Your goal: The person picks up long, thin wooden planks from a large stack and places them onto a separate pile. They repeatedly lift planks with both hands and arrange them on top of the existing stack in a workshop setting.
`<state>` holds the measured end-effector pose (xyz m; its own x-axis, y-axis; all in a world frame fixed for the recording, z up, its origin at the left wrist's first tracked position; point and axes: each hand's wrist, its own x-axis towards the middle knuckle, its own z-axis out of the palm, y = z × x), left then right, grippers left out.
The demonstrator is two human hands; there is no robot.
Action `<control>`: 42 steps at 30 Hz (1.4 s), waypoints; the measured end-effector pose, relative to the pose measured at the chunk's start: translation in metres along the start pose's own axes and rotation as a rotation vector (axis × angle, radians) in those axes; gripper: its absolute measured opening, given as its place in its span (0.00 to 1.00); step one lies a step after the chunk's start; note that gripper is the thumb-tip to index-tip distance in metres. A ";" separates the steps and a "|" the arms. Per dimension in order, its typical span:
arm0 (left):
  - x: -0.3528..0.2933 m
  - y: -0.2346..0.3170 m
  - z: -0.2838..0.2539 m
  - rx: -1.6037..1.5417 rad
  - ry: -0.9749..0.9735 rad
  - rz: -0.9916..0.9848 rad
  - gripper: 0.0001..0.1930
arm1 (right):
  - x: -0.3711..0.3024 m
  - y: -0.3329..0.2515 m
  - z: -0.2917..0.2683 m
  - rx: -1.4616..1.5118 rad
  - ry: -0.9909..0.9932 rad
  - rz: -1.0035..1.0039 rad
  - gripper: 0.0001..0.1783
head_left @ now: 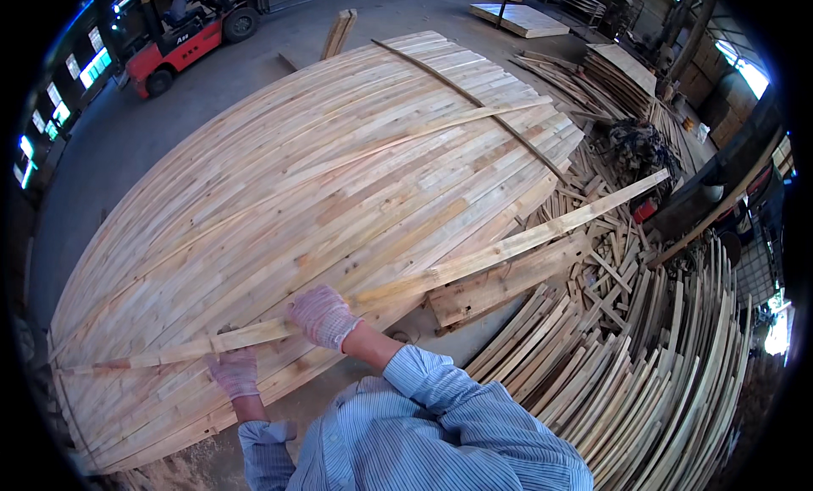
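A long, pale wooden board (517, 244) runs across the near side of a broad layer of boards (339, 182), its right end sticking out past the layer's edge. My right hand (324, 318), in a whitish-pink knit glove, is wrapped over this board near its middle. Farther left, my left hand (233, 372), gloved the same way, grips the board's near edge, with some fingers hidden by the wood. Another loose board (440, 122) lies across the layer, and a thin dark strip (474, 99) crosses its far right part.
At my right lies a big heap of narrow wooden strips (627, 389), with scrap offcuts (605, 279) beside it. A thick timber (508, 283) sits below the board's overhang. A red forklift (182, 49) with a person in it stands far left. Stacked planks (622, 67) are at the far right.
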<state>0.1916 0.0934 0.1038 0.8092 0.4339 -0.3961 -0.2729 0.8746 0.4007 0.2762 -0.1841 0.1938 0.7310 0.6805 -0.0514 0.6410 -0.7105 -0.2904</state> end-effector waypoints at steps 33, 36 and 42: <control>0.021 0.002 -0.005 0.030 0.248 -0.119 0.40 | -0.012 0.006 0.042 0.015 0.168 0.044 0.07; 0.029 0.013 -0.019 -0.021 0.165 -0.208 0.37 | -0.006 0.009 0.061 0.044 0.326 0.024 0.07; 0.018 0.008 -0.010 0.005 0.096 -0.232 0.33 | -0.047 -0.006 0.021 0.081 0.342 -0.132 0.17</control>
<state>0.1986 0.1101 0.0915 0.7968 0.2402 -0.5544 -0.0828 0.9523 0.2936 0.2333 -0.2078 0.1780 0.6881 0.6562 0.3096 0.7243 -0.5950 -0.3485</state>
